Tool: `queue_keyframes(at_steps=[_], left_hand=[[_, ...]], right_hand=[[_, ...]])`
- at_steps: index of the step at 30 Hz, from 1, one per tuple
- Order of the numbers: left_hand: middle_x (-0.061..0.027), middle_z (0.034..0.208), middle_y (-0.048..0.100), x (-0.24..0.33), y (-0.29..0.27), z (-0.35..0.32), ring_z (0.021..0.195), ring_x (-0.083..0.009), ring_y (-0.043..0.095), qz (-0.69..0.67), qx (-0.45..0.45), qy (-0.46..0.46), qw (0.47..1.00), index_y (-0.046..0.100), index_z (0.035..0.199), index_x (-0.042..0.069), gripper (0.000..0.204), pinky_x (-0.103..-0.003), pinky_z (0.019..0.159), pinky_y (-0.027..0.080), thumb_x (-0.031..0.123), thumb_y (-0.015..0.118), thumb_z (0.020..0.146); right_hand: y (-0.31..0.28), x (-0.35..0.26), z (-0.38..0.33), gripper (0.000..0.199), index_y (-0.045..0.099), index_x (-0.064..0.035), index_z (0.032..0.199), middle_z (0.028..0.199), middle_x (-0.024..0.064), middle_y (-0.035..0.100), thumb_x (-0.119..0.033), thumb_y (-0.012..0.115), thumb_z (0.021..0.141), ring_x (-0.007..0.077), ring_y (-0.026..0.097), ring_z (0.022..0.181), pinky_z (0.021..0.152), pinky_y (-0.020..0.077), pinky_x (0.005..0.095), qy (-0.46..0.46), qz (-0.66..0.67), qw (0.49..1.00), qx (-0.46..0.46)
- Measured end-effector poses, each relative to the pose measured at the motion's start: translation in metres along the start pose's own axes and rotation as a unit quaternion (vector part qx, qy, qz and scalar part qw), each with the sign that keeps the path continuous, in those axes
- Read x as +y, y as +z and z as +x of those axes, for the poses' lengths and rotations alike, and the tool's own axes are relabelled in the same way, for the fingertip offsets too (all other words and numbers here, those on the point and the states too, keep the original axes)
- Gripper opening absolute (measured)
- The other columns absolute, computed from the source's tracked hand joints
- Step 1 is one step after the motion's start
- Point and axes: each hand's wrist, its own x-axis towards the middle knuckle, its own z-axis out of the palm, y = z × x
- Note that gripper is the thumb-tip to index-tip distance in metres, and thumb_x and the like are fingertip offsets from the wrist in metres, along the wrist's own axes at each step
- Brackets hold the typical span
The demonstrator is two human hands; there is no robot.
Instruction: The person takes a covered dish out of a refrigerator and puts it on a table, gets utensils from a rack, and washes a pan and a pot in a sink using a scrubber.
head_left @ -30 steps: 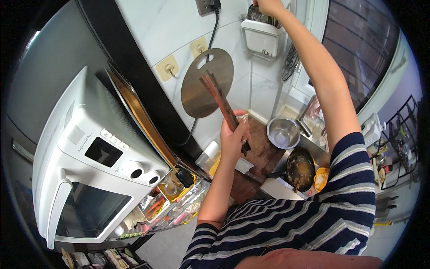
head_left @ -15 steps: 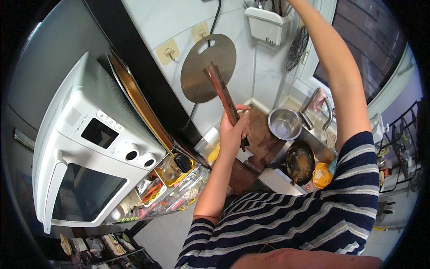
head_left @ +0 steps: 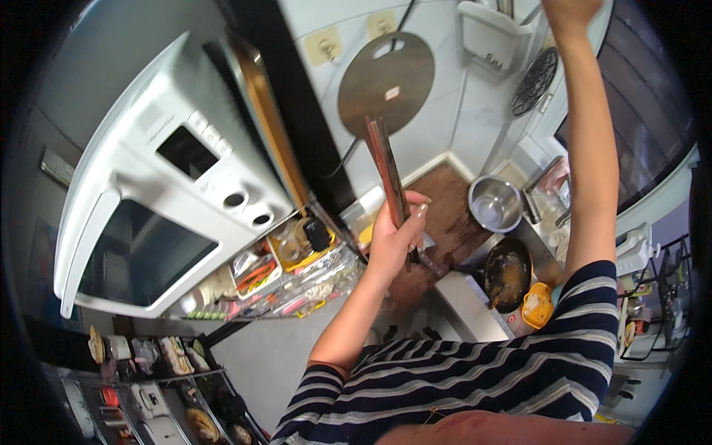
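Note:
My left hand (head_left: 399, 228) is closed around a bundle of dark reddish-brown chopsticks (head_left: 389, 174), held upright with their ends pointing up. Below the hand, their lower ends stick out over the brown counter. My right hand (head_left: 571, 13) is raised at the top edge, to the right of a white wall-mounted utensil holder (head_left: 491, 37). Its fingers are cut off by the picture's edge, so what it holds, if anything, is hidden. A round metal board (head_left: 386, 85) with a handle slot hangs on the wall behind the chopsticks.
A white oven (head_left: 148, 222) stands at left above a rack of small items. Ahead, the brown counter (head_left: 437, 193) borders a sink holding a steel pot (head_left: 495, 204), a dark pan (head_left: 508, 274) and a yellow basket (head_left: 538, 305). A black round rack (head_left: 534, 81) hangs by the window.
The view has shifted, so the surroundings sit further right. My right hand has come partly into view, further right of the utensil holder. My left hand still grips the chopsticks.

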Motion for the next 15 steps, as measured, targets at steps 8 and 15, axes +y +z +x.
queue_keyframes(at_steps=[8, 15], left_hand=[[-0.0026, 0.08, 0.051, 0.052, -0.099, -0.128, 0.05, -0.0064, 0.039, -0.046, 0.028, 0.028, 0.998, 0.051, 0.117, 0.004, 0.022, -0.024, 0.047, 0.037, 0.014, 0.059, 0.1], [-0.0058, 0.09, 0.056, 0.1, -0.261, -0.33, 0.051, -0.0071, 0.043, -0.045, 0.123, -0.026, 0.991, 0.049, 0.124, 0.005, 0.027, -0.024, 0.047, 0.038, 0.019, 0.055, 0.102]], right_hand=[[-0.109, -0.234, -0.05, 0.017, 0.073, -0.0001, 0.099, 0.094, 0.0083, 0.074, 0.0, 0.073, 0.081, 0.0151, 0.069, 0.082, 0.075, 0.0534, 0.0261, 0.096, 0.228, 0.9, -0.358], [-0.067, -0.529, -0.139, 0.02, 0.071, 0.0005, 0.1, 0.09, 0.0103, 0.073, 0.002, 0.071, 0.08, 0.0169, 0.07, 0.082, 0.072, 0.0541, 0.0277, 0.308, 0.492, 0.616, -0.533]])
